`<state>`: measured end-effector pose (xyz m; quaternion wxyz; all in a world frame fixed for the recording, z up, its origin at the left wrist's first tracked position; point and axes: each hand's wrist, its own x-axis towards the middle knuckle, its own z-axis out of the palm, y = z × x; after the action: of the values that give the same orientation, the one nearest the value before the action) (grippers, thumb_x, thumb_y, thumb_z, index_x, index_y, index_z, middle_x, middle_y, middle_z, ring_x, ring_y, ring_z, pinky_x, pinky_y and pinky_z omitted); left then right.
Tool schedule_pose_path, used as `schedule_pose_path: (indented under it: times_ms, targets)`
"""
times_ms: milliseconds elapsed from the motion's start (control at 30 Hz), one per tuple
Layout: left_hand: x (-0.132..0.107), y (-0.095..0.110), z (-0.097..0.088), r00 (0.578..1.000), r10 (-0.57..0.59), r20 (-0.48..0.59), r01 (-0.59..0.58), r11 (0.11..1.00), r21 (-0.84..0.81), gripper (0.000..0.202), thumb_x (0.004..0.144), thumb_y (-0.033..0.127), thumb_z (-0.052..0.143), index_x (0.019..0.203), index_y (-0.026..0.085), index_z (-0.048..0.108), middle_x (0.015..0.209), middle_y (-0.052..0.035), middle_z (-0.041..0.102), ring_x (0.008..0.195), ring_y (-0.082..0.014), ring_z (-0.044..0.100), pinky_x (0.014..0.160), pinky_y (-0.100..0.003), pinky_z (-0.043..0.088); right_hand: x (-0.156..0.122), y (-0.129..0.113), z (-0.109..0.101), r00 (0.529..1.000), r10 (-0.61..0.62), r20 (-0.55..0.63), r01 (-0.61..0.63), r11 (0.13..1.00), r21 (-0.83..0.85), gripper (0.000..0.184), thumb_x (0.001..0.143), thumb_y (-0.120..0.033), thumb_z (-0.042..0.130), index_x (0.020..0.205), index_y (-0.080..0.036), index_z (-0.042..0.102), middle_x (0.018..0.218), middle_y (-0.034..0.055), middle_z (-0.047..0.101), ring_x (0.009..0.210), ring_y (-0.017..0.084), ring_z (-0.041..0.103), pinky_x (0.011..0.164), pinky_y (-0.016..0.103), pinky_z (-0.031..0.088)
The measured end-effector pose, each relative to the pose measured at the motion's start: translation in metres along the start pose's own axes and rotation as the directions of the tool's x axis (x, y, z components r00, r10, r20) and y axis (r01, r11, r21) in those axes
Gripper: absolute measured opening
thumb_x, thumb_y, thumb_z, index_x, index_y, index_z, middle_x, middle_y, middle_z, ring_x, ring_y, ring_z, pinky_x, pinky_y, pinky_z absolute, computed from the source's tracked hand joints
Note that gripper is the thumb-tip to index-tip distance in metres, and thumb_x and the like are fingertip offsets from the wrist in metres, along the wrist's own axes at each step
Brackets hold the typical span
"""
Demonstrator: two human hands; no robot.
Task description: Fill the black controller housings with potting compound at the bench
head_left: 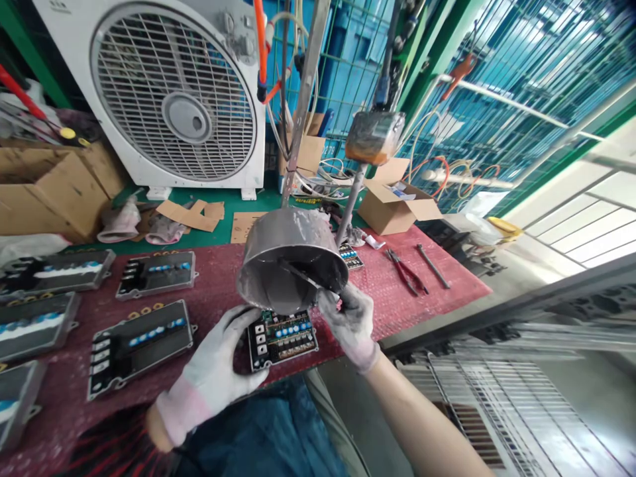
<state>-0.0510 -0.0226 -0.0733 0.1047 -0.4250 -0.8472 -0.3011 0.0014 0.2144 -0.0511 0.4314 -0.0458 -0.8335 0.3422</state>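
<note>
My right hand [350,324], in a grey-smeared glove, grips the rim of a tilted metal pot [291,262] coated with grey paste. A dark flat scraper [301,273] lies across the pot's mouth and runs to that hand. Below the pot, my left hand [213,364], in a white glove, curls around the left edge of a circuit board [282,339] with blue components. The board rests on a red bubble-wrap mat [417,278]. The pot hides the board's upper edge.
Several black potted modules [139,348] lie on the mat to the left. Red-handled pliers [406,271] and a metal rod [432,265] lie to the right. Behind stand a white box fan [173,99], cardboard boxes [397,199] and a vertical metal pole [305,99].
</note>
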Motion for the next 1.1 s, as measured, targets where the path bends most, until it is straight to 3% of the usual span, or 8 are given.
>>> schedule_pose_path:
  times_ms: [467,700,1100]
  targets:
    - [0.001,0.004,0.002,0.997,-0.063,-0.048,0.057,0.992,-0.109,0.083,0.061,0.02,0.078,0.134,0.024,0.038,0.124,-0.0115,0.062,0.11,-0.0324,0.067,0.096,-0.053,0.059,0.004,-0.013,-0.002,0.999,-0.033,0.011,0.032,0.999,0.029,0.031,0.083,-0.02,0.058,0.056,-0.021,0.043,0.053,-0.0055,0.042,0.052,0.009,0.037,0.05,0.024,0.032]
    - [-0.001,0.001,0.003,0.998,-0.058,-0.036,0.054,0.994,-0.092,0.088,0.061,0.021,0.079,0.138,0.022,0.036,0.126,-0.0129,0.061,0.11,-0.0328,0.067,0.097,-0.053,0.058,0.009,-0.016,0.008,1.0,-0.014,-0.011,0.014,0.998,0.066,0.028,0.082,-0.022,0.059,0.057,-0.02,0.046,0.054,-0.0052,0.044,0.052,0.01,0.039,0.05,0.024,0.033]
    - [0.0,0.004,0.003,0.997,-0.074,-0.025,0.071,0.99,-0.118,0.086,0.06,0.02,0.081,0.134,0.023,0.037,0.122,-0.0114,0.062,0.108,-0.0305,0.068,0.097,-0.05,0.058,0.006,-0.019,0.004,1.0,0.006,0.022,-0.008,0.997,0.081,0.024,0.083,-0.021,0.058,0.059,-0.02,0.051,0.055,-0.0053,0.044,0.053,0.009,0.039,0.051,0.025,0.033]
